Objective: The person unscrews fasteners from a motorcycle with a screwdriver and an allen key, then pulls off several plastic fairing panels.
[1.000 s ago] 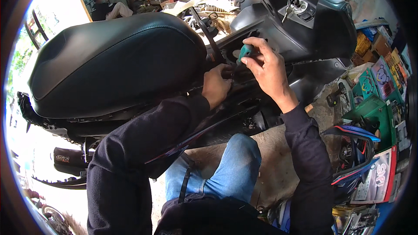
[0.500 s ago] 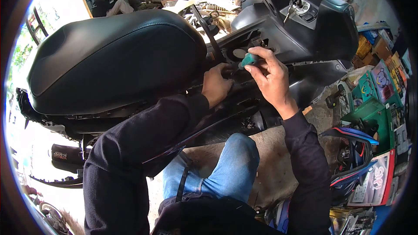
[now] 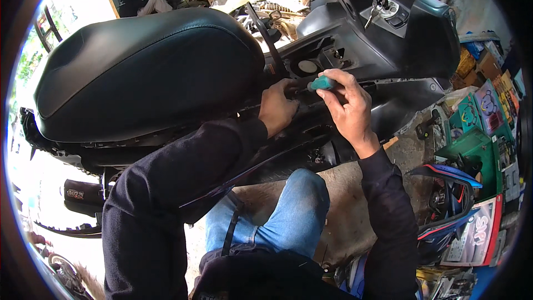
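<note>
A motor scooter with a black seat (image 3: 155, 78) stands across in front of me. My right hand (image 3: 351, 105) pinches the green handle of a screwdriver (image 3: 322, 83) between thumb and fingers. Its thin shaft points left toward the dark body panel beside my other hand, and the tip is lost in shadow. My left hand (image 3: 277, 107) is curled against that panel, just off the seat's front end. Those fingertips are partly hidden, so what they grip cannot be made out. Behind the screwdriver, a round pale cap (image 3: 307, 67) sits in an uncovered recess of the centre body.
Keys (image 3: 373, 12) hang in the ignition at upper right. A green toolbox (image 3: 472, 158) and boxes line the right side, near a blue and red fairing piece (image 3: 444, 205). Loose parts lie beyond the scooter. Another person (image 3: 141, 4) sits far back at left.
The screwdriver handle has turned and now lies flatter, in line with the panel. My right hand has shifted slightly down and right, uncovering the round cap. My left hand stays in place.
</note>
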Demonstrator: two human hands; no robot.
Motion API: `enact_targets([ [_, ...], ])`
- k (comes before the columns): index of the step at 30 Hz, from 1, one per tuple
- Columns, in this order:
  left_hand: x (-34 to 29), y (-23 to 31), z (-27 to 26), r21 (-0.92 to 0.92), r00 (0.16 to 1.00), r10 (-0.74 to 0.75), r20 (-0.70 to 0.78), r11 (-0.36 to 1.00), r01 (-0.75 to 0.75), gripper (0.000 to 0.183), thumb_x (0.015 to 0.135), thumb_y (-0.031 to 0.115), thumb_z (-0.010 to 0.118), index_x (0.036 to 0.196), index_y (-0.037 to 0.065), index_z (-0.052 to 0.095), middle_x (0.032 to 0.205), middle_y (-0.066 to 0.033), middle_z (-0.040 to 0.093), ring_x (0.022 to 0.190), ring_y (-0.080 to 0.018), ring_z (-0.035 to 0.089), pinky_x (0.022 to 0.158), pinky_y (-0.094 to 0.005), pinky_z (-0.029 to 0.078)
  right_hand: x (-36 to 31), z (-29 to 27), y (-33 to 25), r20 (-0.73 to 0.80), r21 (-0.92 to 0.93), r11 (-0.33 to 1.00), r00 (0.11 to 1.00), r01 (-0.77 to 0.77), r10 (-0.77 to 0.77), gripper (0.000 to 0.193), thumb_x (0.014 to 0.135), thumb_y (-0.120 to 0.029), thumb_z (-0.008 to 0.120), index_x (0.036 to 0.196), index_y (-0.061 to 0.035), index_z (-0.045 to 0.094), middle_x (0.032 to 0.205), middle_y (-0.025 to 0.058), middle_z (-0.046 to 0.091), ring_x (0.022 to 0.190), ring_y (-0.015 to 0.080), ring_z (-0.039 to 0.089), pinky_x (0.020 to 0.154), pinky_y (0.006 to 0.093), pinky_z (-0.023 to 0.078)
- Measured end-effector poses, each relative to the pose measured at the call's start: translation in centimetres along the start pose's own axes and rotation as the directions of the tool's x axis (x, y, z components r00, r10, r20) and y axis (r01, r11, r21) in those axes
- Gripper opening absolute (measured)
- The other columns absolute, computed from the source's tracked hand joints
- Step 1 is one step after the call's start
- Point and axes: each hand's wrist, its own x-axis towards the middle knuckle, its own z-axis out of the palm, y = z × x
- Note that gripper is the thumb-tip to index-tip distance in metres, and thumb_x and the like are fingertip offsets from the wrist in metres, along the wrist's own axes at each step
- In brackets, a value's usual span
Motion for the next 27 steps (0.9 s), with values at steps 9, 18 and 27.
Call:
enact_targets([
  [9, -0.1, 1.3, -0.3, -0.074, 0.996, -0.092, 0.018, 0.993, 0.093, 0.047, 0.072, 0.003, 0.068, 0.117, -0.004, 0.057, 0.111, -0.0175, 0.065, 0.106, -0.0260, 0.063, 0.090, -0.0331, 0.049, 5.0, 0.8, 0.1, 0.068, -0.128, 0.988, 0.994, -0.081, 0.090, 0.038, 0.076, -0.003, 0.072, 0.108, -0.0035, 0.053, 0.094, 0.0173, 0.064, 0.085, 0.0339, 0.065, 0.073, 0.0383, 0.051],
  [18, -0.4, 0.3, -0.1, -0.023, 0.988, -0.140, -0.064, 0.990, 0.139, 0.048, 0.072, 0.012, 0.076, 0.114, -0.003, 0.059, 0.108, -0.0164, 0.066, 0.102, -0.0247, 0.064, 0.090, -0.0330, 0.048, 9.0, 1.0, -0.6, 0.225, -0.382, 0.915, 0.948, -0.129, 0.227, 0.041, 0.075, -0.017, 0.075, 0.107, -0.0022, 0.053, 0.088, 0.0213, 0.066, 0.089, 0.0403, 0.064, 0.078, 0.0456, 0.048],
  [27, -0.1, 0.0, 0.2, -0.044, 0.992, -0.120, -0.041, 0.992, 0.118, 0.046, 0.073, 0.010, 0.075, 0.113, -0.004, 0.060, 0.106, -0.0166, 0.067, 0.096, -0.0227, 0.065, 0.087, -0.0314, 0.050, 11.6, 1.3, 1.2, 0.445, -0.504, 0.859, 0.880, 0.092, 0.166, 0.035, 0.084, -0.034, 0.065, 0.089, 0.0005, 0.060, 0.079, 0.0198, 0.064, 0.082, 0.0391, 0.062, 0.075, 0.0441, 0.047],
])
